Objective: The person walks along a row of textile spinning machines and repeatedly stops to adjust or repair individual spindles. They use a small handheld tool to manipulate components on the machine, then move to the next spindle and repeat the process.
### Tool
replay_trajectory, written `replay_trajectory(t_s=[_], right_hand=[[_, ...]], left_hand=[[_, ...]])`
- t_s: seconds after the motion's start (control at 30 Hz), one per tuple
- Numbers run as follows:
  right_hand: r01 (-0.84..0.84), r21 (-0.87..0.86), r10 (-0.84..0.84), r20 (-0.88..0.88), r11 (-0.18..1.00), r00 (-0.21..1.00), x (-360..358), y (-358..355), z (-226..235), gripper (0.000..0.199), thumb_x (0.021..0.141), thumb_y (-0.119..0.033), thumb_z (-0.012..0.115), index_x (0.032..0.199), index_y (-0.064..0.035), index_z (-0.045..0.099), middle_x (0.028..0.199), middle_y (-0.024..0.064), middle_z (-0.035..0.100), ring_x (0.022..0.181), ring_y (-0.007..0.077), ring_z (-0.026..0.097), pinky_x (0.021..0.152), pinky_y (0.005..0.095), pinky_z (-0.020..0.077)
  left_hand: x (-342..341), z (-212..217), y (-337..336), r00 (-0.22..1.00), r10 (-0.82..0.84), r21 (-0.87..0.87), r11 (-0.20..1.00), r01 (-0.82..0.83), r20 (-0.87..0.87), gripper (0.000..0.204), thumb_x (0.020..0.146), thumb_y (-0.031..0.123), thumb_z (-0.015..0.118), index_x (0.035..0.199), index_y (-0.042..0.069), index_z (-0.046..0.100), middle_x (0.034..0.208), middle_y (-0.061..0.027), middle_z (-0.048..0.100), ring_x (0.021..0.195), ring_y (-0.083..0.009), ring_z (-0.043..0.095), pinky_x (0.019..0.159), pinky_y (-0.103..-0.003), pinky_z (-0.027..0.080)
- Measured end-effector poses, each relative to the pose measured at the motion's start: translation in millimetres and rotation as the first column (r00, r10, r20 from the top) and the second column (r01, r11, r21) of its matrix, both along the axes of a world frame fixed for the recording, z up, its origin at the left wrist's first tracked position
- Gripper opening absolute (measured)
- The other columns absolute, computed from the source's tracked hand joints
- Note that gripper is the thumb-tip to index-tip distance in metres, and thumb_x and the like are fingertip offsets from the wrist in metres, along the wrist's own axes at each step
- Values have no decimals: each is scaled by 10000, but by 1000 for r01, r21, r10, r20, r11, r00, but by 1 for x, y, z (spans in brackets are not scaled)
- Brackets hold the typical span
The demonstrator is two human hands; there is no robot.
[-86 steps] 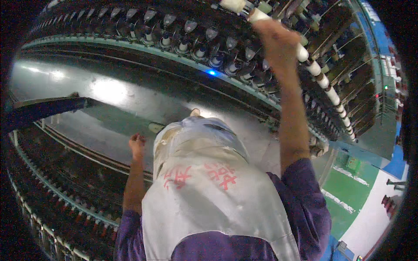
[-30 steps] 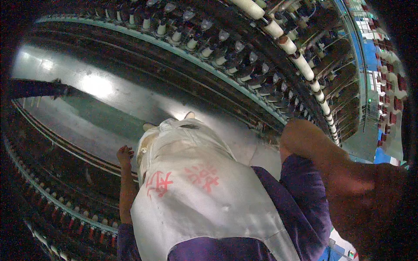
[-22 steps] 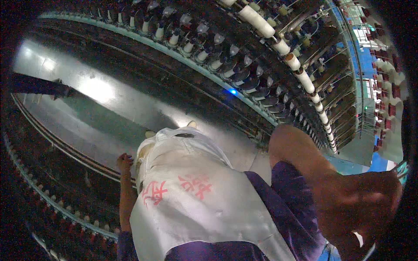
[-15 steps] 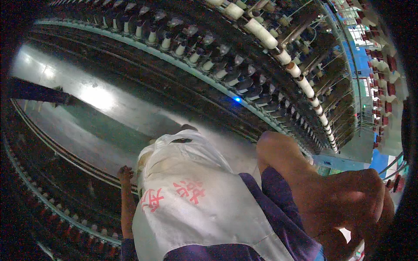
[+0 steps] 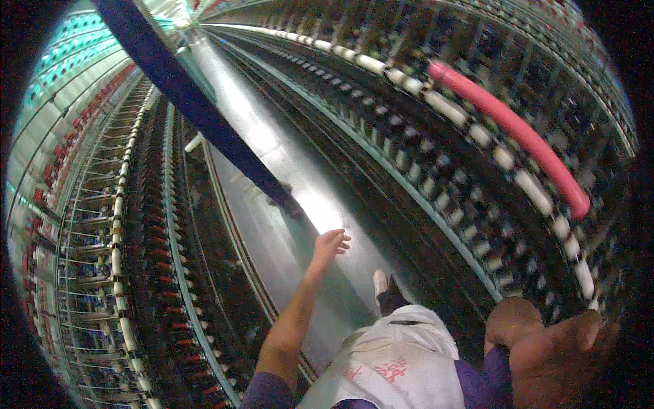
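My left hand (image 5: 332, 243) reaches forward over the shiny floor, its fingers apart and nothing in them. It touches no part of the machines. My right arm is bent up, and my right hand (image 5: 571, 337) is large and dark near the lower right rim, close to the camera. Its fingers are mostly out of sight, so I cannot tell what it holds, if anything. Beside it runs the right-hand spinning frame with a row of white rollers (image 5: 535, 193). A long pink roller (image 5: 511, 133) lies above that row. I wear a white apron (image 5: 402, 354) with red marks.
A narrow aisle floor (image 5: 252, 116) stretches away between two long spinning frames. The left frame carries white rollers (image 5: 117, 252) and reddish bobbins. A long dark-blue band (image 5: 197, 109) crosses the view from the upper left. My shoe (image 5: 380, 281) shows ahead of the apron.
The view has swung to look down the aisle, with the left frame and pink roller now showing. My left hand has come forward from beside my body. My right arm stays raised.
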State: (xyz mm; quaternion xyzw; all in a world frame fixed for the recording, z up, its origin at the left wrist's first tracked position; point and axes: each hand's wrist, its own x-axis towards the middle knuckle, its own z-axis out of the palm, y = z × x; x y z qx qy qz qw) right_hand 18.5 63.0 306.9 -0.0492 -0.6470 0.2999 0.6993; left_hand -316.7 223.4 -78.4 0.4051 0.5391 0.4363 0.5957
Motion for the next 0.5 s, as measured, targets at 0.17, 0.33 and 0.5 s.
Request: replay_trajectory(t_s=[0.17,0.33,0.5], right_hand=[[-179,-12,178,-19,984,984,-58,118,11,112,846,-32,525,840,-118,597,865,-2,555,710,140,508,722,293,408],[-328,-53,328,-10,943,945,-135,225,24,131,853,-23,518,856,-127,597,882,-13,553,710,130,504,721,282,405],[-393,-164,398,-1,905,917,-215,319,12,151,860,-14,511,873,-137,597,900,-24,552,711,120,500,720,271,401]], left_hand=[[-83,42,99,991,129,144,982,-124,-28,339,876,182,578,1135,-31,533,894,-85,634,730,-152,601,625,-254,486],[-204,22,129,883,334,210,938,-277,-328,247,890,170,565,1079,10,571,966,-124,646,713,-160,617,592,-279,506],[-296,-10,128,846,504,-42,855,-518,-175,242,879,177,598,1077,39,576,954,-103,649,723,-163,624,589,-285,503]])
